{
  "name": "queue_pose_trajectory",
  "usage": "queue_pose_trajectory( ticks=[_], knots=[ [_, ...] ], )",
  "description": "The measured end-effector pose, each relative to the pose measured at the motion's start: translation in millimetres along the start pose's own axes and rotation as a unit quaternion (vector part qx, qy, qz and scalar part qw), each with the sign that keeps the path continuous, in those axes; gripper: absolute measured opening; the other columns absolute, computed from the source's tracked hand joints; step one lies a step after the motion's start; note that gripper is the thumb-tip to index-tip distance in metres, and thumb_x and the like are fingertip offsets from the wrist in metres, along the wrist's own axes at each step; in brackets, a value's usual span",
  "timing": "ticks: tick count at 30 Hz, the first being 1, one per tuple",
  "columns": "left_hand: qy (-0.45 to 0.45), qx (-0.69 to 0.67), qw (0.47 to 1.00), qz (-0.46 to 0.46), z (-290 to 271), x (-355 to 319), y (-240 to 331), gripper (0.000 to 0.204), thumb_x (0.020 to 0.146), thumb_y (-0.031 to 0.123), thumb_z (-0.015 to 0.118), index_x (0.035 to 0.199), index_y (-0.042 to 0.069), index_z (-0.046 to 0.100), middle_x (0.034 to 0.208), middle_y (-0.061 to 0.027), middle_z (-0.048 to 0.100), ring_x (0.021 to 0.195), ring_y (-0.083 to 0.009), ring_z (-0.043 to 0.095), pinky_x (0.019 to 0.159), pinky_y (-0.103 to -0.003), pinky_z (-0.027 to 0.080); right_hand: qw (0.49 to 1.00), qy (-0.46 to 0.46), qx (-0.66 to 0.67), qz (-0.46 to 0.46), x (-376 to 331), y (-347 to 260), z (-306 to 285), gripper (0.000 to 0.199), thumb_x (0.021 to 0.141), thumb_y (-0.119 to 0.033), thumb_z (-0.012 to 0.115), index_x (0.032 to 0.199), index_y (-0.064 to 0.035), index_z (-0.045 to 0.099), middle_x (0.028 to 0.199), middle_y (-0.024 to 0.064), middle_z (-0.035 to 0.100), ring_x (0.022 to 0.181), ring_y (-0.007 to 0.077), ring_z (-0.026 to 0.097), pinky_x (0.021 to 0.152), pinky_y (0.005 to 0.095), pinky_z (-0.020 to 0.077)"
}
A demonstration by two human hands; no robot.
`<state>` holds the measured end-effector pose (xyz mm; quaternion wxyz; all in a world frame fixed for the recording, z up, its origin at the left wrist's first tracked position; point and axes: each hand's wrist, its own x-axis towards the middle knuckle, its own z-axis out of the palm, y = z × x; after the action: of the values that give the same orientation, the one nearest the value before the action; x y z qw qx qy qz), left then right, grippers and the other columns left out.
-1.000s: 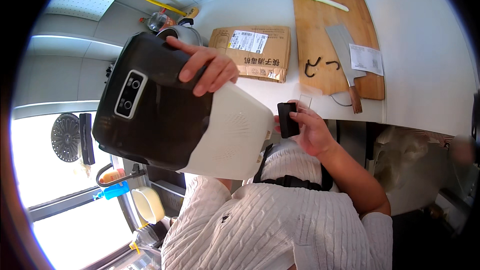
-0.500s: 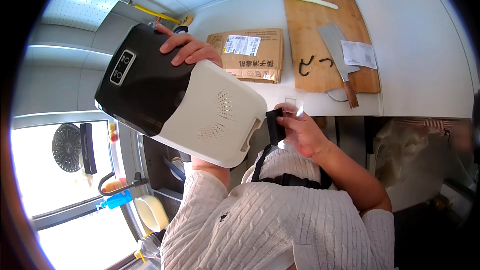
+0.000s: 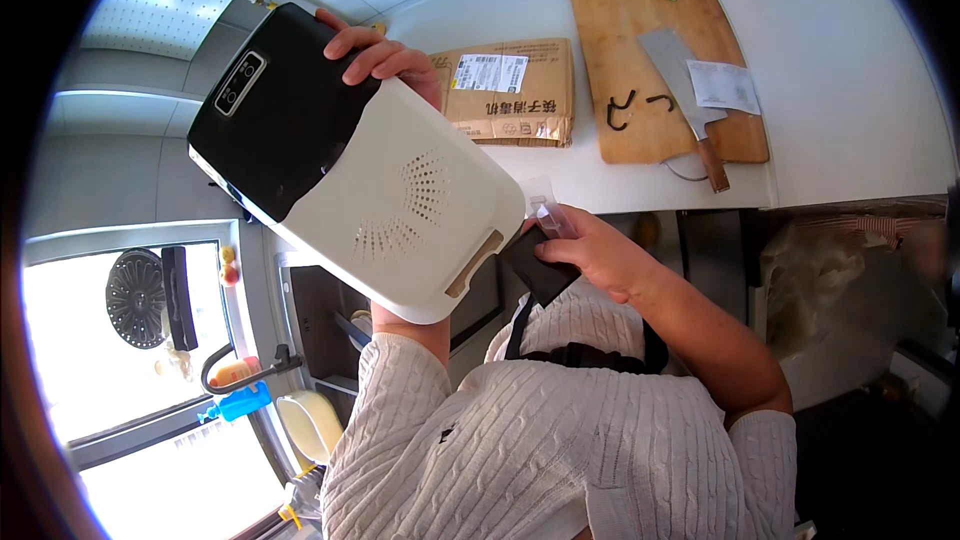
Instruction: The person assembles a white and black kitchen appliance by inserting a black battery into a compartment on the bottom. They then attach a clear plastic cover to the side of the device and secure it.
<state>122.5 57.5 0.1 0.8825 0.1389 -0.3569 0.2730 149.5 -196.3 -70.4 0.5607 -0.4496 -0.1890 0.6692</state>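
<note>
Left hand [image 3: 385, 58], fingers clamped on the black-and-white appliance [image 3: 350, 160] held tilted; right hand [image 3: 590, 250], fingers closed around a small black part [image 3: 535, 265] near the table [image 3: 620, 185] front edge.

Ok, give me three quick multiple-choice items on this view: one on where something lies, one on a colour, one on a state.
1. Where does the cleaver lie?
A. on the wooden cutting board
B. on the cardboard parcel
C. in the person's right hand

2. What colours is the large appliance held up in front of the person?
A. all red
B. black at one end, cream white at the other
C. blue and green

3. What is the state of the left hand?
A. flat on the counter
B. hanging free, holding nothing
C. gripping the appliance at its black end

Answers:
1 A, the blade rests on the board, its handle reaching over the near edge.
2 B, a black part with a small panel meets a cream body with vent holes.
3 C, the fingers curl over the upper edge; the right hand holds a small dark object.
</note>
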Motion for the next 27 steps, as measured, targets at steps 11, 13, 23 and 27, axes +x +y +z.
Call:
queue_pose_trajectory(
  ticks=[11,13,23,27],
  knots=[
    [0.006,-0.017,0.999,-0.036,-16.3,-16.1,-3.1,0.044,0.093,0.023,0.055,0.134,0.01,0.046,0.107,0.0011,0.063,0.087,-0.0098,0.064,0.081,-0.025,0.049,0.999,-0.028,0.036,0.007,-27.1,1.1,17.3,0.03,0.079,0.001,0.056,0.108,-0.002,0.056,0.1,0.0034,0.057,0.093,0.0115,0.054,0.084,0.0246,0.042],
    [-0.022,-0.037,0.997,-0.063,-24.5,-18.4,-1.3,0.044,0.097,0.029,0.05,0.139,0.018,0.041,0.112,0.0024,0.061,0.091,-0.0099,0.063,0.085,-0.027,0.048,0.997,-0.061,-0.044,0.003,-37.3,0.3,5.7,0.03,0.078,-0.003,0.059,0.108,-0.0037,0.055,0.096,0.0018,0.055,0.087,0.0107,0.051,0.079,0.024,0.0405],
    [0.053,-0.052,0.993,-0.087,-19.0,-45.0,-14.1,0.039,0.099,0.033,0.044,0.136,0.021,0.046,0.112,0.0018,0.06,0.091,-0.0107,0.061,0.086,-0.028,0.045,0.893,-0.277,-0.343,-0.088,-73.5,-3.7,-6.6,0.037,0.078,-0.013,0.073,0.109,-0.0057,0.054,0.094,0.0072,0.058,0.085,0.0204,0.056,0.077,0.0323,0.045],
    [0.094,0.002,0.993,-0.073,-3.6,-45.3,-28.4,0.039,0.096,0.033,0.051,0.132,0.016,0.05,0.106,0.0015,0.062,0.086,-0.0109,0.062,0.082,-0.026,0.048,0.88,-0.161,-0.397,-0.206,-94.5,-6.9,-8.0,0.035,0.077,-0.018,0.073,0.105,-0.0066,0.056,0.099,0.0079,0.059,0.097,0.0271,0.056,0.083,0.0373,0.0445]
  ],
)
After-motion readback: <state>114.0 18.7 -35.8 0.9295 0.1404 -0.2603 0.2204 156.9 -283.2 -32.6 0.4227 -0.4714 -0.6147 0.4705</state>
